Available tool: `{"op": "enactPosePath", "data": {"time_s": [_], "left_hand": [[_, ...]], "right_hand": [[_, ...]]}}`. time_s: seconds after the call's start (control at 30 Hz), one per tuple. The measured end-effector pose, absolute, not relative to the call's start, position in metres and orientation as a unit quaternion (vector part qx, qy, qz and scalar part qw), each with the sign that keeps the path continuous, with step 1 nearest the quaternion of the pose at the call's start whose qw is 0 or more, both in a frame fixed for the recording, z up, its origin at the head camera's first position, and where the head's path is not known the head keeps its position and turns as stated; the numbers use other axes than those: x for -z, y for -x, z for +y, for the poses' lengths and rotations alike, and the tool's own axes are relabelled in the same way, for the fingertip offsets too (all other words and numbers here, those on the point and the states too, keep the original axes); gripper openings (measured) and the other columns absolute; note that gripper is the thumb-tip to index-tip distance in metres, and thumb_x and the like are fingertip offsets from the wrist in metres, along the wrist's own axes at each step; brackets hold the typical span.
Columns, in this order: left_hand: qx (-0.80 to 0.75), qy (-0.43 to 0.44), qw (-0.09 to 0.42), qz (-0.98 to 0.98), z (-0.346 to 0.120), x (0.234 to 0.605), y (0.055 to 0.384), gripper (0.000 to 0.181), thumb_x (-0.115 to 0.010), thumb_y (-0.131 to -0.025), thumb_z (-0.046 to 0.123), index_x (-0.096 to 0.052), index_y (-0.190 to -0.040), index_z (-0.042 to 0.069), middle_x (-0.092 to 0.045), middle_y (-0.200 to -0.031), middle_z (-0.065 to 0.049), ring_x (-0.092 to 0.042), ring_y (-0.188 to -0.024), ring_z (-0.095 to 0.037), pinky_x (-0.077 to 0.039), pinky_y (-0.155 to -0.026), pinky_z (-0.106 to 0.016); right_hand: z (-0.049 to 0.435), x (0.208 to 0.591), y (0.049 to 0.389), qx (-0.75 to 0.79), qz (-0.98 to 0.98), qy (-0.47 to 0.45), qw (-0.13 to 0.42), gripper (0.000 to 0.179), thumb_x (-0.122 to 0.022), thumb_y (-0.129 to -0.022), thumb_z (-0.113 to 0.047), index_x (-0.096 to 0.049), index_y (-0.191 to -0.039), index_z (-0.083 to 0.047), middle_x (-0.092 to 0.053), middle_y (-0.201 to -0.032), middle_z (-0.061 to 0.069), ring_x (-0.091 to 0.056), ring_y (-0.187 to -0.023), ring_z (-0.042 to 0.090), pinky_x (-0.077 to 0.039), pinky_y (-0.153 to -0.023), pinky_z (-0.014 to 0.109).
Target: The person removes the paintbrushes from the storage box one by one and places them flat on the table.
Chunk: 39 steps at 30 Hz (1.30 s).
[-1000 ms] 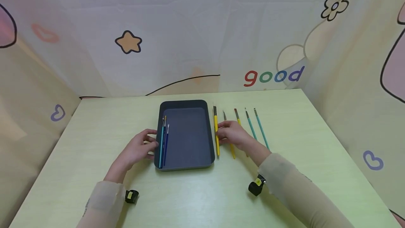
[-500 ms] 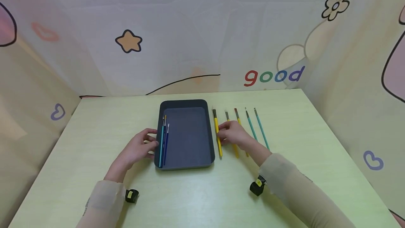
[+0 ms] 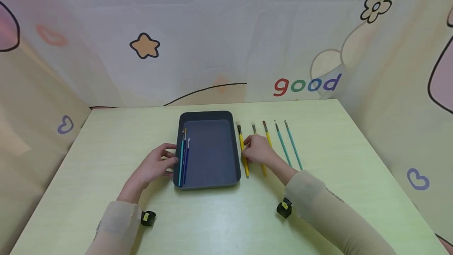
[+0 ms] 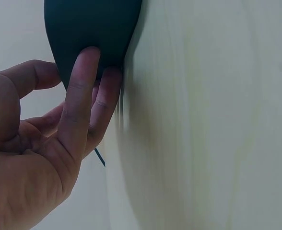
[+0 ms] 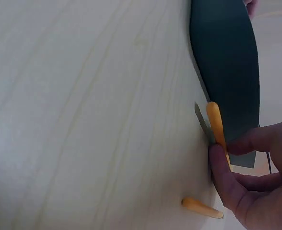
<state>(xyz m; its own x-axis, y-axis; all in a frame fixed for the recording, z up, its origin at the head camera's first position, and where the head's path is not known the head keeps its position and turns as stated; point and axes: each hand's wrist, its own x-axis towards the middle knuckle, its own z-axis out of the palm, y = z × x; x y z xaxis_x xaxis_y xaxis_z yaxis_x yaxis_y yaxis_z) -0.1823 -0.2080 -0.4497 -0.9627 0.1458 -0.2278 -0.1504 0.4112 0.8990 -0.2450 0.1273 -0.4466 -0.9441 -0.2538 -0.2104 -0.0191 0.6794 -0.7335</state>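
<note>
Next to the tray's right wall, my right hand [image 3: 259,149] pinches a yellow-handled paintbrush [image 3: 245,166] between thumb and fingers. In the right wrist view, the handle [image 5: 217,122] slants above its shadow on the table. My left hand [image 3: 153,166] is at the tray's left side. The left wrist view shows its fairly straight fingers [image 4: 78,91] against the outer wall of the dark grey tray [image 4: 90,28]. Several blue-handled paintbrushes [image 3: 182,160] lie along the left inside of the tray [image 3: 212,187].
Right of the held paintbrush lie two more yellow-handled paintbrushes [image 3: 264,170], partly behind my right hand, and two teal-handled ones [image 3: 293,145]. The pale wooden table [image 3: 212,223] ends at a printed cloth backdrop [image 3: 198,50].
The held yellow paintbrush has shifted slightly toward me, its handle end a little to the right. The right wrist has turned somewhat. The left hand and the tray stay put.
</note>
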Motion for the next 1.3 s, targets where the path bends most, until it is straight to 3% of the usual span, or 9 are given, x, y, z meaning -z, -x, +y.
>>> {"op": "enactPosePath", "data": {"time_s": [0.27, 0.43, 0.53, 0.63, 0.8, 1.07, 1.3], "left_hand": [[-0.544, -0.001, 0.138, 0.828, -0.206, 0.448, 0.184, 0.046, -0.055, -0.104, 0.008, -0.043, -0.147, -0.001, -0.056, -0.121, -0.024, -0.065, -0.096, -0.032, -0.064, -0.076, -0.041], [-0.545, 0.000, 0.142, 0.826, -0.206, 0.448, 0.184, 0.046, -0.055, -0.104, 0.007, -0.042, -0.148, -0.001, -0.055, -0.121, -0.024, -0.065, -0.095, -0.031, -0.064, -0.076, -0.041], [-0.545, 0.001, 0.143, 0.826, -0.206, 0.448, 0.185, 0.046, -0.055, -0.104, 0.007, -0.042, -0.147, -0.001, -0.055, -0.121, -0.024, -0.065, -0.094, -0.031, -0.064, -0.076, -0.041], [-0.546, 0.001, 0.142, 0.826, -0.206, 0.448, 0.185, 0.047, -0.055, -0.103, 0.007, -0.042, -0.147, -0.001, -0.055, -0.121, -0.024, -0.065, -0.094, -0.031, -0.064, -0.076, -0.041], [-0.547, 0.005, 0.144, 0.825, -0.206, 0.448, 0.185, 0.047, -0.055, -0.104, 0.007, -0.042, -0.148, -0.001, -0.055, -0.121, -0.024, -0.064, -0.094, -0.031, -0.064, -0.076, -0.040], [-0.550, 0.010, 0.145, 0.822, -0.208, 0.450, 0.184, 0.047, -0.056, -0.104, 0.007, -0.042, -0.148, -0.001, -0.054, -0.123, -0.025, -0.063, -0.097, -0.032, -0.063, -0.076, -0.040], [-0.552, 0.012, 0.149, 0.820, -0.208, 0.451, 0.184, 0.048, -0.057, -0.104, 0.008, -0.042, -0.149, 0.000, -0.054, -0.124, -0.025, -0.063, -0.098, -0.032, -0.063, -0.077, -0.040]], "right_hand": [[0.128, 0.443, 0.243, 0.381, 0.911, 0.079, 0.135, 0.040, -0.065, -0.089, -0.002, -0.058, -0.124, 0.015, -0.072, -0.086, 0.013, -0.070, -0.059, 0.019, -0.060, -0.064, 0.028], [0.126, 0.442, 0.242, 0.396, 0.911, 0.105, 0.048, 0.030, -0.064, -0.094, -0.008, -0.062, -0.118, 0.010, -0.066, -0.079, 0.008, -0.060, -0.059, 0.015, -0.050, -0.057, 0.028], [0.121, 0.439, 0.242, 0.411, 0.903, 0.122, -0.009, 0.023, -0.065, -0.094, -0.011, -0.067, -0.112, 0.004, -0.065, -0.082, 0.006, -0.059, -0.068, 0.017, -0.050, -0.062, 0.029], [0.112, 0.435, 0.241, 0.436, 0.889, 0.135, -0.029, 0.020, -0.066, -0.094, -0.010, -0.068, -0.110, 0.002, -0.067, -0.090, 0.007, -0.061, -0.080, 0.020, -0.053, -0.071, 0.031], [0.094, 0.432, 0.237, 0.473, 0.868, 0.149, 0.012, 0.023, -0.068, -0.096, -0.007, -0.069, -0.116, 0.004, -0.069, -0.103, 0.010, -0.064, -0.093, 0.024, -0.057, -0.081, 0.035], [0.055, 0.439, 0.228, 0.569, 0.793, 0.122, 0.183, 0.032, -0.064, -0.099, -0.002, -0.061, -0.129, 0.009, -0.070, -0.115, 0.018, -0.070, -0.102, 0.027, -0.060, -0.087, 0.033], [0.027, 0.448, 0.219, 0.643, 0.715, 0.087, 0.260, 0.033, -0.056, -0.102, -0.001, -0.056, -0.132, 0.014, -0.067, -0.123, 0.025, -0.069, -0.111, 0.032, -0.058, -0.093, 0.036]]}}
